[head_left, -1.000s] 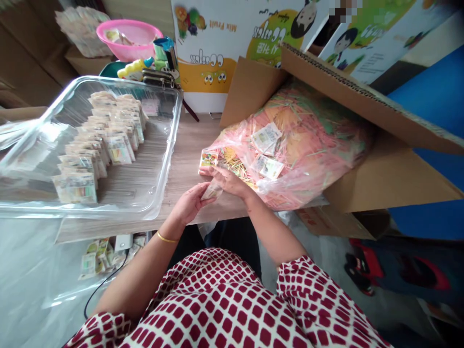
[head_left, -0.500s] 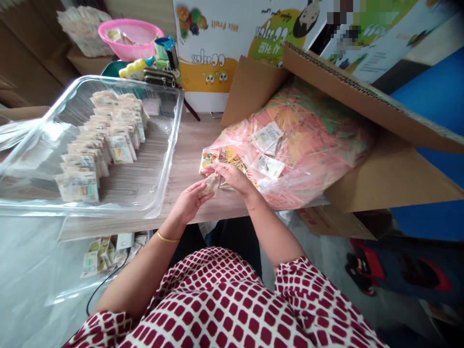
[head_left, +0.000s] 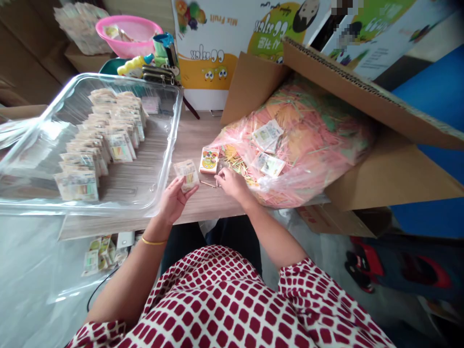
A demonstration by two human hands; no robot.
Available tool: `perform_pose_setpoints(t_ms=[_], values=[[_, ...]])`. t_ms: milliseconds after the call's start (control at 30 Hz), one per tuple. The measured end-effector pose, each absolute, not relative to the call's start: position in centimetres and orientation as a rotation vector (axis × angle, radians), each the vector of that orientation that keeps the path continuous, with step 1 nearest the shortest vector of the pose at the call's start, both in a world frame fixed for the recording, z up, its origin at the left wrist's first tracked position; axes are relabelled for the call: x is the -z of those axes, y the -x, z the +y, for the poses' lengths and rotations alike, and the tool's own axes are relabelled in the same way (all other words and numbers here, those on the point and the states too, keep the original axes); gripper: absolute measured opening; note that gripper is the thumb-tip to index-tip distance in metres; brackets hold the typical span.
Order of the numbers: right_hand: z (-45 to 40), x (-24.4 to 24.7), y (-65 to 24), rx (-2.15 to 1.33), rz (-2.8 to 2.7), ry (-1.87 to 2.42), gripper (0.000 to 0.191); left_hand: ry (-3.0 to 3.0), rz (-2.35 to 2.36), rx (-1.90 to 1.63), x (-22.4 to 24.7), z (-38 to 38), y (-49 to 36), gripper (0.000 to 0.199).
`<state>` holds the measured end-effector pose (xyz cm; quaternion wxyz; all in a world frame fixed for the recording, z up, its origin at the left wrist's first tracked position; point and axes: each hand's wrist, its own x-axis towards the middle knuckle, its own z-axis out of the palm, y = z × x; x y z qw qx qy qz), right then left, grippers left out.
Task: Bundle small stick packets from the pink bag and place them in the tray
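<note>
A small clear packet [head_left: 187, 175] with coloured sticks inside is held between the thumb and fingers of my left hand [head_left: 174, 200], over the table's front part. My right hand [head_left: 232, 183] is closed in a pinch near a few loose sticks [head_left: 208, 184] on the table; what its fingertips hold is too small to name. Just beyond the hands lies a small printed box [head_left: 209, 160]. Right of it, loose yellow sticks [head_left: 235, 159] spill at the mouth of a big clear bag [head_left: 311, 140] full of pink, orange and green sticks. Two packets [head_left: 268, 164] rest on the bag.
At the left, a clear plastic tray [head_left: 165, 159] holds rows of filled packets [head_left: 78, 183]. Behind it stand a pink basket [head_left: 126, 36], a yellow bottle [head_left: 134, 66] and a dark pouch [head_left: 158, 75]. An open carton [head_left: 395, 169] surrounds the bag at the right.
My hands have moved apart. My left hand has shifted left with the packet, now upright in view, and my right hand has come down toward the table, uncovering the printed box.
</note>
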<state>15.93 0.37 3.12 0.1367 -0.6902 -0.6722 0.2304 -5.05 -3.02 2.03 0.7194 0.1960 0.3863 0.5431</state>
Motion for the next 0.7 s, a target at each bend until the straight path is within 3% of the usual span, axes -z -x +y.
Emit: perform_pose_setpoints(t_ms=[133, 233, 400, 567, 700], values=[[0.4, -2.4, -14.1, -0.531, -2.043, 2.204, 0.039, -0.519, 0.918, -1.153, -1.4, -3.4, 4.9, 0.025], [0.6, -2.5, -14.3, -0.536, -2.098, 2.228, 0.029, -0.563, 0.973, -1.129, -0.9, -3.8, 4.6, 0.030], [-0.3, -3.0, -14.0, -0.427, -2.293, 1.996, 0.030, -0.550, 0.877, -1.158, -0.9, -4.0, 4.8, 0.031], [-0.6, -2.7, -11.8, -0.548, -2.424, 1.880, 0.035, -0.596, 0.807, -1.155, -1.3, -4.3, 4.8, 0.028], [-0.1, -2.8, -12.9, -0.689, -2.243, 1.838, 0.028, -0.599, 0.859, -1.143, -1.7, -4.6, 5.2, 0.030]])
